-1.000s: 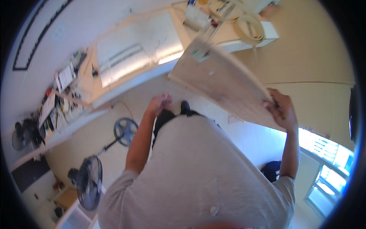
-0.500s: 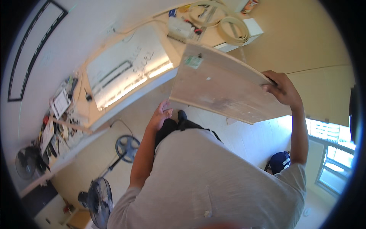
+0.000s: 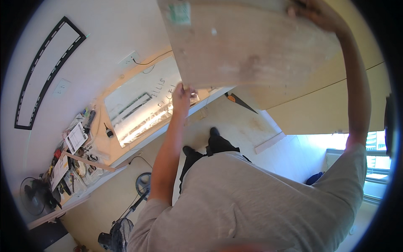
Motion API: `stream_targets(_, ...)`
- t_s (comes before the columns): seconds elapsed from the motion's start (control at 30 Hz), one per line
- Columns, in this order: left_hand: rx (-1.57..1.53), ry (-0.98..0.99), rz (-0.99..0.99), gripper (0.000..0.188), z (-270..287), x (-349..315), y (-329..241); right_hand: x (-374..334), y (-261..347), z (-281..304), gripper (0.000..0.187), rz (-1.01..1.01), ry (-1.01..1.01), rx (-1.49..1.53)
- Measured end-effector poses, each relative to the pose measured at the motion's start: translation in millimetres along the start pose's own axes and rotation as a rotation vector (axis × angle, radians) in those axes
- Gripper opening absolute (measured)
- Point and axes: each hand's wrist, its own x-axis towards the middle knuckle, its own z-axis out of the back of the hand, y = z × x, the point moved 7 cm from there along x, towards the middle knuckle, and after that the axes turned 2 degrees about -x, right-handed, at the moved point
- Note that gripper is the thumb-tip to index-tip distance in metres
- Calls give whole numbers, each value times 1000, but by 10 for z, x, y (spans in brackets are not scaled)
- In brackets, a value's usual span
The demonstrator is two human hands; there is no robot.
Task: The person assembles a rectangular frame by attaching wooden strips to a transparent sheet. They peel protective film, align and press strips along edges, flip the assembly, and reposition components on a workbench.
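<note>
A large flat wooden board, with a green sticker near its far left corner and smudges on its face, is lifted up in front of me. My left hand is closed on its near left corner. At its far right, my right hand is closed round the edge, the fingers slightly blurred. Much of the bench behind is hidden by the board, and its far edge runs out of the picture.
On the bench lies a white sheet with dark lettering and a bright lit strip. Papers and tools clutter the bench's left end. A standing fan is at lower left. A handsaw shows below the board. Tall yellowish panels stand right.
The board has been raised up and away from me, with my right hand rising on its edge. My left hand has moved up and taken hold of the near left corner.
</note>
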Motion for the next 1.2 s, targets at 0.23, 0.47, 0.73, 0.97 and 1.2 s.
stream_targets(0.23, 160, -127, -212, 19, -54, 1623, -623, 1030, -20, 520, 42, 320, -391, -204)
stream_targets(0.47, 215, -264, -98, 19, 291, 2251, -169, 2172, -417, 126, 39, 598, -179, -99)
stream_targets(0.73, 88, -500, -12, 17, 934, 2269, 150, 2999, -202, -342, 39, 675, -176, -142)
stream_targets(0.97, 274, -545, 67, 16, 907, 2535, 443, 3361, -382, -534, 44, 610, -134, -159)
stream_targets(1.2, 517, -511, 12, 22, 796, 2795, 791, 3488, -904, -641, 49, 594, -113, -147)
